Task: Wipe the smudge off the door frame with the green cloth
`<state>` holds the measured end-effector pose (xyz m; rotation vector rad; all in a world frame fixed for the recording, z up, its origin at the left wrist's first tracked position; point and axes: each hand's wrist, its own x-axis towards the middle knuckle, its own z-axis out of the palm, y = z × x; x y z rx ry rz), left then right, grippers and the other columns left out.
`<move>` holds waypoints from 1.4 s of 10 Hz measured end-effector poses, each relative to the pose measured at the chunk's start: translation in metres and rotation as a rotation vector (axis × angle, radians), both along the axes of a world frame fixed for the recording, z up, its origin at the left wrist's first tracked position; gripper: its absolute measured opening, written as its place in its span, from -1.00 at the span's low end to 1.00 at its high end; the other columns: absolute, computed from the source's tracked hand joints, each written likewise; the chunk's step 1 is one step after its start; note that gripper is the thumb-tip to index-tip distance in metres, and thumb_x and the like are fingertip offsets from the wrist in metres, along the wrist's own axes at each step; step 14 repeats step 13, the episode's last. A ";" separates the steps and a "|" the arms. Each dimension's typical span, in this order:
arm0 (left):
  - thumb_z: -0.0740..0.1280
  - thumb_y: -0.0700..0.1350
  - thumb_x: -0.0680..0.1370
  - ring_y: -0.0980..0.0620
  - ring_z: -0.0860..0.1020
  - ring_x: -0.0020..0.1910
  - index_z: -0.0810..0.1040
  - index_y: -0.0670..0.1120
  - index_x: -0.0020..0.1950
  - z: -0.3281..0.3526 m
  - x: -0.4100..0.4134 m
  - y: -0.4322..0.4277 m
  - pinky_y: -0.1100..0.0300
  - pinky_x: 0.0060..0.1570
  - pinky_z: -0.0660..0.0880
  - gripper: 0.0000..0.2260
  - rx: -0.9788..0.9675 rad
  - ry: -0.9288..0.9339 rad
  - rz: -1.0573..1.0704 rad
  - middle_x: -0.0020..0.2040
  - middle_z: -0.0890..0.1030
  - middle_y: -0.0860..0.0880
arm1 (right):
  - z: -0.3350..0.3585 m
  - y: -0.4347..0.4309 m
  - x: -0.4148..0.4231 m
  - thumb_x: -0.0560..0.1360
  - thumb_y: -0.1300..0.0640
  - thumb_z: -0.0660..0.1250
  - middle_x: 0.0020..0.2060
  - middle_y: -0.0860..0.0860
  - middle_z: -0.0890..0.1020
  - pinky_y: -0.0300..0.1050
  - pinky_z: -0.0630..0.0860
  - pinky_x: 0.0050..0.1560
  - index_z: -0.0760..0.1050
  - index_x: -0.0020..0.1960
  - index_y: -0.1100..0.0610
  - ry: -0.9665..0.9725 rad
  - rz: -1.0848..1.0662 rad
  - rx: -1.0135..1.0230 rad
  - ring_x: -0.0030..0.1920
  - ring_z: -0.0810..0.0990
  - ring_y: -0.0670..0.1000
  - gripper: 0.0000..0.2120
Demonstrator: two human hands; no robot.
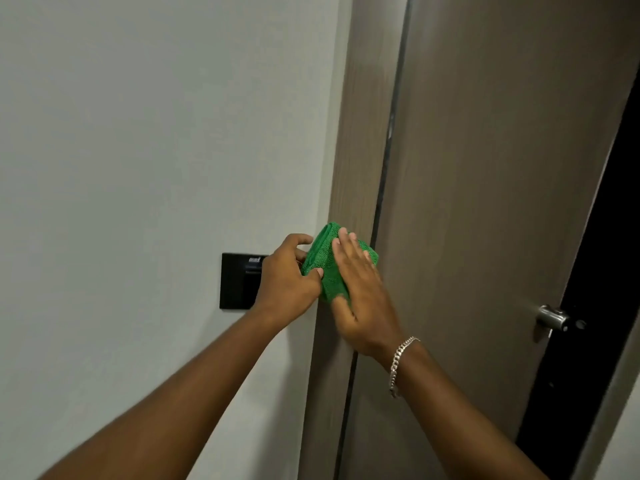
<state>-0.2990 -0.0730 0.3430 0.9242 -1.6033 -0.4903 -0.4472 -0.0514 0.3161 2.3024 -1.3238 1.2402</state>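
Observation:
A folded green cloth (330,268) lies pressed against the brown door frame (360,133), at the frame's left edge. My right hand (360,292) rests flat on top of the cloth, fingers stretched upward, a silver bracelet on its wrist. My left hand (287,275) grips the cloth's left side, thumb on the front and fingers curled round the edge. No smudge shows on the frame; the part under the cloth is hidden.
A pale wall (156,150) fills the left. A black wall panel (239,282) sits just left of my left hand. The brown door (485,202) stands to the right with a metal handle (552,318) and a dark gap (595,271) beyond.

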 end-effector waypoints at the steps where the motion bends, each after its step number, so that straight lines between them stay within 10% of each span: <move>1: 0.44 -0.30 0.47 0.04 0.63 -0.04 0.50 -0.05 0.29 -0.024 0.020 0.009 0.19 -0.08 0.64 -0.58 0.087 0.034 -0.048 -0.07 0.61 0.00 | -0.027 0.011 0.010 0.50 0.23 0.18 0.61 0.02 0.12 -0.10 0.08 0.61 0.09 0.58 0.11 -0.278 0.017 -0.050 0.61 0.04 -0.09 -0.33; 3: 0.46 -0.34 0.45 0.04 0.66 0.07 0.59 0.09 0.15 -0.113 0.089 0.049 0.17 0.06 0.63 -0.60 0.279 0.252 -0.062 0.06 0.70 -0.02 | -0.123 0.043 0.098 0.56 0.18 0.38 0.13 -0.07 0.66 -0.29 0.63 -0.04 0.45 0.24 -0.14 -1.201 0.111 0.326 0.11 0.67 -0.11 -0.67; 4: 0.52 -0.29 0.41 0.02 0.65 -0.01 0.63 -0.07 0.19 -0.177 0.142 0.069 0.07 0.05 0.64 -0.62 0.458 0.348 0.129 -0.01 0.70 -0.04 | -0.180 0.044 0.144 0.55 0.17 0.39 -0.11 0.00 0.73 -0.17 0.64 -0.32 0.54 0.12 0.05 -1.265 0.057 0.670 -0.17 0.74 -0.04 -0.84; 6: 0.52 -0.28 0.41 -0.13 0.68 0.00 0.57 -0.20 0.28 -0.304 0.223 0.103 0.00 0.07 0.63 -0.56 0.825 0.319 0.454 -0.03 0.70 -0.16 | -0.291 0.047 0.223 0.51 0.21 0.44 -0.05 0.16 0.68 -0.02 0.68 -0.22 0.44 0.17 0.13 -1.058 -0.045 1.209 -0.08 0.72 0.10 -0.71; 8: 0.47 -0.37 0.40 0.11 0.58 -0.22 0.54 -0.17 0.16 -0.436 0.279 0.129 0.57 -0.33 0.44 -0.64 1.026 0.105 0.646 -0.17 0.63 0.01 | -0.425 0.060 0.291 0.49 0.36 0.29 0.10 0.15 0.52 0.10 0.69 -0.05 0.25 0.31 0.21 -0.843 -0.180 1.564 0.05 0.62 0.15 -0.57; 11: 0.46 -0.28 0.44 -0.18 0.62 -0.07 0.48 -0.18 0.03 -0.524 0.290 0.142 0.00 -0.01 0.57 -0.76 1.133 -0.040 0.597 -0.08 0.63 -0.14 | -0.495 0.078 0.312 0.50 0.13 0.42 0.05 0.15 0.67 0.02 0.63 0.00 0.36 0.34 0.11 -0.298 -0.349 1.288 0.03 0.67 0.17 -0.54; 14: 0.38 -0.03 0.52 -0.14 0.49 0.29 0.41 -0.14 0.37 -0.451 0.300 0.122 0.04 0.20 0.46 -0.54 0.784 -0.199 0.543 0.28 0.55 -0.13 | -0.438 0.069 0.307 0.54 0.01 0.36 0.19 0.12 0.62 0.03 0.57 0.17 0.43 0.33 0.16 -0.230 -0.230 0.816 0.21 0.57 0.15 -0.59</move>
